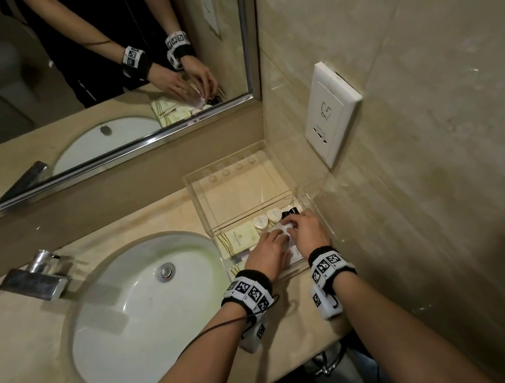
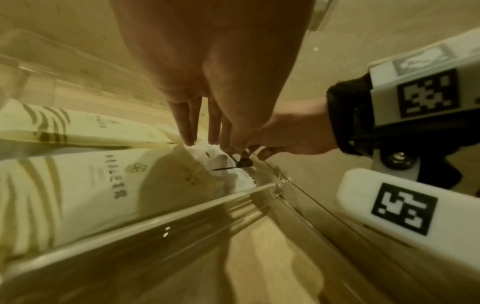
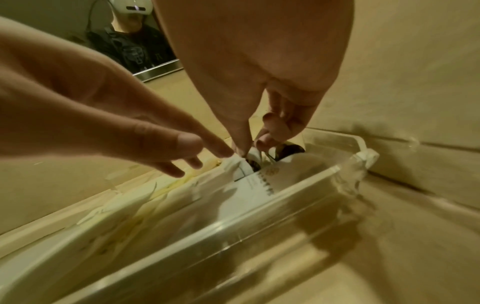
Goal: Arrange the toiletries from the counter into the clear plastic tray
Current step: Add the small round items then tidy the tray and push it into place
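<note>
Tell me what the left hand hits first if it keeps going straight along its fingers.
Probably the white sachet right at the left hand's fingertips, inside the clear tray; depth is unclear.

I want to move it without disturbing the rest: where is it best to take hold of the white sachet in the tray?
Probably the white sachet is best pinched at its far edge, from above: it lies flat, boxed in by the tray wall and cream packets. The right hand already pinches there.

Tray (image 1: 208,222) sits right of the sink (image 1: 140,317), in the counter (image 1: 31,363) corner; packets (image 1: 240,238) lie inside.
</note>
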Action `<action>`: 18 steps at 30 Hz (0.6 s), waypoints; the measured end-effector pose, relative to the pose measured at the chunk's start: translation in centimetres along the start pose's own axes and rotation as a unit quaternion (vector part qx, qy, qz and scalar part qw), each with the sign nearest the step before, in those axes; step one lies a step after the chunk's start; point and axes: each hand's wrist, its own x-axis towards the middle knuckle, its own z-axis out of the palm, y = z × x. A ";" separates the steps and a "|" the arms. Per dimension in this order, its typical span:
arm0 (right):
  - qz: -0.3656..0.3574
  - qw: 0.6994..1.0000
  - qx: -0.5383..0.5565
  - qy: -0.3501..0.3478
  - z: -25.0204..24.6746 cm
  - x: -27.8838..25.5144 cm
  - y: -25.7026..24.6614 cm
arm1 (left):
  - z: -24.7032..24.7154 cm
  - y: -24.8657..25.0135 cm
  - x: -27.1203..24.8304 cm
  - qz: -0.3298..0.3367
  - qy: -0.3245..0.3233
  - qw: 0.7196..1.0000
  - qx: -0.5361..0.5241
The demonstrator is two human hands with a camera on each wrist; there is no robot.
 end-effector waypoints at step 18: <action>0.011 0.994 -0.053 0.090 -0.3 -1.9 1.7 | 0.9 0.3 1.7 -0.001 0.006 0.999 0.044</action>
